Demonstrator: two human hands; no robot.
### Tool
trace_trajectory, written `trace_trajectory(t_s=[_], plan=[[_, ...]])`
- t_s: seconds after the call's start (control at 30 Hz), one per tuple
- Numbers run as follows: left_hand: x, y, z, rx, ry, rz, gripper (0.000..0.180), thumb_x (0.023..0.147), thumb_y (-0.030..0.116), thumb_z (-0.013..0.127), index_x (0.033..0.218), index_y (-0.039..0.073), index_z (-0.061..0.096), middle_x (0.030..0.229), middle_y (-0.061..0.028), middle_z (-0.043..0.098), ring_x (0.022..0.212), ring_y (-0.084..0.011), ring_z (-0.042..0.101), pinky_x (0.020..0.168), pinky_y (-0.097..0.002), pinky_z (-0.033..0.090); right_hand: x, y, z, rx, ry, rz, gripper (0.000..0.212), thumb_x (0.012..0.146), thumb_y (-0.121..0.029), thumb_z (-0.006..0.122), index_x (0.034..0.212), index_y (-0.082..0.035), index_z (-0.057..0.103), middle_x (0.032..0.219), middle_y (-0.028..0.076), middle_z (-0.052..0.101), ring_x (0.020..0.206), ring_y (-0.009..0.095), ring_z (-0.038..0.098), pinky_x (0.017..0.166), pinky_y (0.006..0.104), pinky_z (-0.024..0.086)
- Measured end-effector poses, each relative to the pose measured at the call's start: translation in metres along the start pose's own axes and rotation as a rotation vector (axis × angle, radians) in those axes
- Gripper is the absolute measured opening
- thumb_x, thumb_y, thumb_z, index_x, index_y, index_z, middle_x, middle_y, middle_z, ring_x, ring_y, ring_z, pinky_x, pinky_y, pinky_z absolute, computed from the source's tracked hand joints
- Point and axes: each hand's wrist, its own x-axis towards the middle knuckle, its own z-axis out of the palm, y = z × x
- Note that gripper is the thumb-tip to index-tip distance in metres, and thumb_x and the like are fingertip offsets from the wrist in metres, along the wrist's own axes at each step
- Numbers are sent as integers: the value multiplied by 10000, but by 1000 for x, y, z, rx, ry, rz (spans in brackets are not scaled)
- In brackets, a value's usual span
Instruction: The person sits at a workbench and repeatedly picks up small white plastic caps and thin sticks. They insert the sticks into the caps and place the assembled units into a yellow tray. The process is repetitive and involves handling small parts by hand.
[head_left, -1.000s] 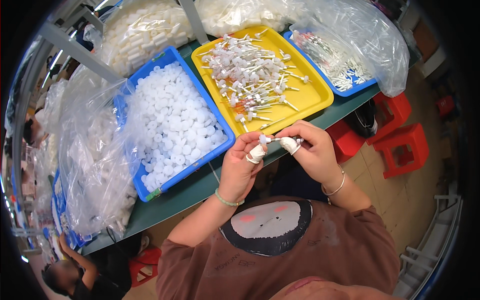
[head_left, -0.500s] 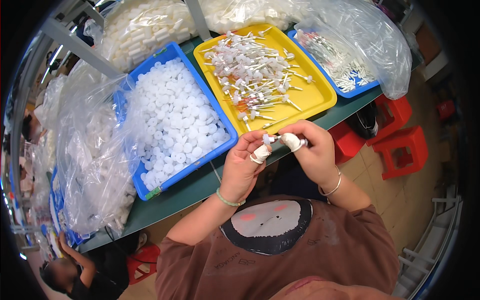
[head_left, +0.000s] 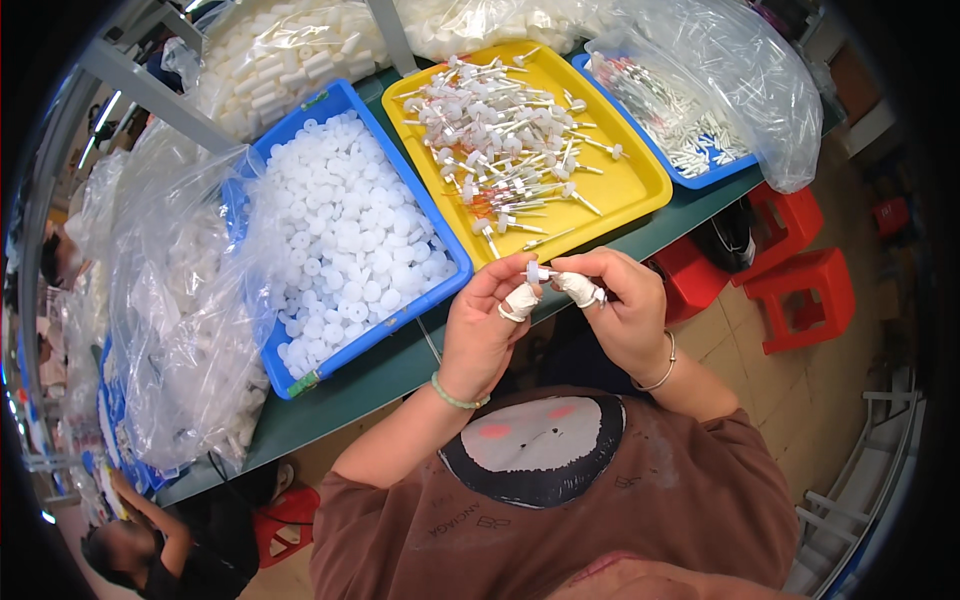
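Above my lap, just off the table's near edge, my two hands meet over a small white plastic disc (head_left: 536,272) with a thin rod running from it toward the right. My left hand (head_left: 478,330) pinches the disc between thumb and fingertips. My right hand (head_left: 632,308) has thumb and forefinger closed on the rod's other end, which the fingers partly hide. Both thumbs wear white wraps. Just beyond, a yellow tray (head_left: 625,196) holds a heap of similar discs on rods. Loose white discs (head_left: 350,230) fill a blue tray (head_left: 385,333) to its left.
At the far right, a smaller blue tray (head_left: 722,182) holds short white pins, partly under a clear plastic bag (head_left: 790,130). Bags of white cylinders (head_left: 270,75) line the back. Red stools (head_left: 800,300) stand at right. Another person (head_left: 150,540) sits at lower left.
My right hand has turned slightly, its wrapped thumb now lying flatter along the rod. The left hand keeps its pinch on the disc. The trays shift slightly in the view.
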Motion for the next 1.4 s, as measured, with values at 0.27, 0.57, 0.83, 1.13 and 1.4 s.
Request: trace_trajectory(t_s=[0.27, 0.57, 0.83, 1.13, 1.4], plan=[[-1, -2, -1, -43, -19, 24, 321, 894, 54, 625, 1204, 42, 544, 908, 15, 576, 546, -14, 353, 473, -178, 261, 9, 4, -10, -331, -4, -294, 189, 718, 21, 672, 903, -8, 651, 831, 129, 657, 714, 261, 648, 615, 303, 493], [-1, 9, 9, 179, -69, -61, 456, 905, 81, 586, 1337, 27, 450, 1076, -62, 612, 543, -4, 374, 473, -137, 292, 40, 16, -22, 13, 112, 133, 116, 878, -88, 613, 942, 3, 645, 766, 52, 653, 733, 96, 611, 655, 253, 478], [-9, 19, -2, -509, -105, -454, 284, 931, 168, 488, 1153, -2, 537, 1059, -99, 567, 723, -105, 486, 640, -227, 413, 134, 70, -42, -323, 161, -61, 378, 845, -93, 521, 1203, 18, 467, 1116, 218, 534, 1049, 307, 532, 910, 350, 417], [-7, 18, 2, -464, -147, -368, 298, 939, 9, 431, 1228, -52, 473, 1264, -157, 494, 1266, -304, 444, 1101, -441, 356, 31, -1, -21, -16, -59, 86, 191, 932, -75, 472, 1095, -21, 555, 784, 64, 585, 717, 134, 574, 680, 262, 457], [-6, 20, 6, -244, -149, -220, 419, 966, 84, 424, 1338, -99, 362, 1367, -217, 429, 1303, -272, 422, 1107, -372, 359, -3, -2, -14, -82, -27, 31, 160, 824, -22, 631, 983, -30, 618, 831, 35, 616, 563, 74, 444, 499, 224, 360]])
